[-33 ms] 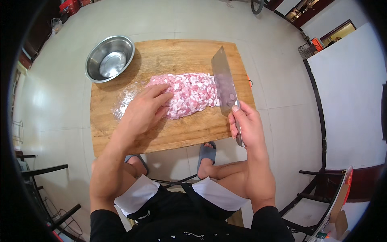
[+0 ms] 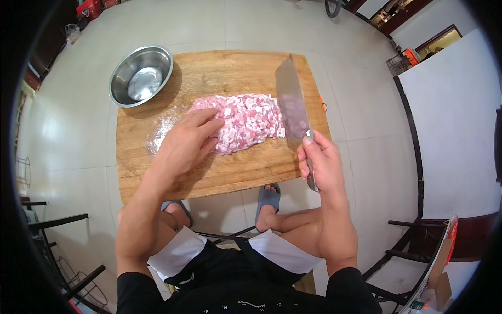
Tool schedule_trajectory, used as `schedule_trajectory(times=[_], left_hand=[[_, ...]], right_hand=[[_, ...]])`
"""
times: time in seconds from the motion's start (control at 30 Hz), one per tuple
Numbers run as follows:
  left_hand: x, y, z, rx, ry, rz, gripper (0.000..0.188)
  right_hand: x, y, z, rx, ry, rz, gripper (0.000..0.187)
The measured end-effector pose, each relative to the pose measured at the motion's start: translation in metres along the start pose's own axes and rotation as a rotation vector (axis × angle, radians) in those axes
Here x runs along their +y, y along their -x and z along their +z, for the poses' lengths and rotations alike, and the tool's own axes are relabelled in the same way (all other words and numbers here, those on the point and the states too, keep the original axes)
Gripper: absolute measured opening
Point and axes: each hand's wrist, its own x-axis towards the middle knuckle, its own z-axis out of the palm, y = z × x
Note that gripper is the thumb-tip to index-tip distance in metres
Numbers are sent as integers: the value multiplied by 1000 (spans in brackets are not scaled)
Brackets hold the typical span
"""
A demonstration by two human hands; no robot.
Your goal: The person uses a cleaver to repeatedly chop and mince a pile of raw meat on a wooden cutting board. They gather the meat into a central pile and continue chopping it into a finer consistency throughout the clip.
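Chopped pink-and-white meat point(image 2: 248, 123) lies in a flat, roughly rectangular heap on a wooden cutting board point(image 2: 219, 178). My left hand point(image 2: 188, 133) rests on the heap's left end, its fingers stretched out and slightly apart. By its metal handle, my right hand point(image 2: 321, 159) grips a cleaver point(image 2: 293, 97), thumb along the base of the blade. The broad blade stands at the right end of the meat; whether its edge touches the board cannot be made out. Thin, shiny wet residue point(image 2: 164, 128) coats the board left of the meat.
A steel bowl point(image 2: 144, 78) with nothing in it sits at the board's far left corner, reaching past the edge. Below the board are my slippered feet point(image 2: 269, 201) on the tiled floor. Black metal frames point(image 2: 57, 222) stand at the left, and others at the right.
The cleaver blade has shifted slightly right and its far tip sits a little higher in the picture. My left hand and the meat look almost unchanged.
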Motion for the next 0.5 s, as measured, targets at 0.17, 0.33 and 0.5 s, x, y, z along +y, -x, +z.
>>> schedule_trajectory(times=[0.17, 0.33, 0.5], left_hand=[[5, -4, 1, -9, -6, -19, 41], [6, -2, -2, -7, -22, -15, 40], [6, -1, -8, -4, 9, -11, 38]], right_hand=[[-7, 8, -2, 36, -68, -98, 29], [3, -5, -6, -12, 14, 120, 28], [-2, 6, 4, 67, -22, -26, 24]])
